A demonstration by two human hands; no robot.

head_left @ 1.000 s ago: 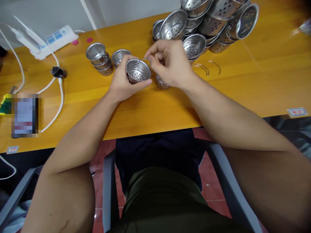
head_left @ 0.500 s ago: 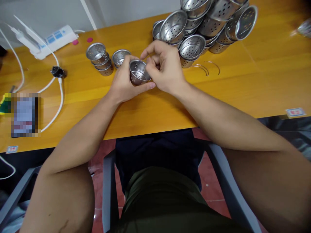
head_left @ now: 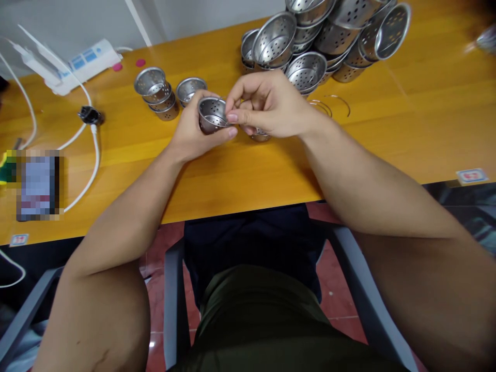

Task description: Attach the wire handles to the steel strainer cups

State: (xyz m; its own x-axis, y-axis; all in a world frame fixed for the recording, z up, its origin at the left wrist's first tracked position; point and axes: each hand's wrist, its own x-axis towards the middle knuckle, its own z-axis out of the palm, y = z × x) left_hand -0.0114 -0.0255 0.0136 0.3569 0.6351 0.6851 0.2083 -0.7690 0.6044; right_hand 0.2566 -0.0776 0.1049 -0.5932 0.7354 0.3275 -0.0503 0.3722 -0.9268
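Observation:
My left hand (head_left: 192, 124) is wrapped round a small perforated metal cup (head_left: 212, 114), its mouth tilted up toward me. At the right side of that cup's rim, the thumb and fingers of my right hand (head_left: 267, 101) are pinched together. Whatever is between those fingertips is too small or hidden to make out. Beneath my right hand, part of another perforated cup (head_left: 261, 136) shows on the table. Just behind my left hand stands a single metal cup (head_left: 191, 88), and left of it a short stack of cups (head_left: 155, 90).
A large pile of perforated metal cups (head_left: 310, 70) stands at the back right. Thin curved wires (head_left: 343, 102) lie before it on the wooden table (head_left: 383, 134). At the left are a white power strip (head_left: 87, 64), cables, a black plug (head_left: 91, 114) and a phone (head_left: 37, 186).
The held cup and my left hand have shifted slightly left. My right hand has turned, its fingertips now at the rim, and a cup beneath it has come into view.

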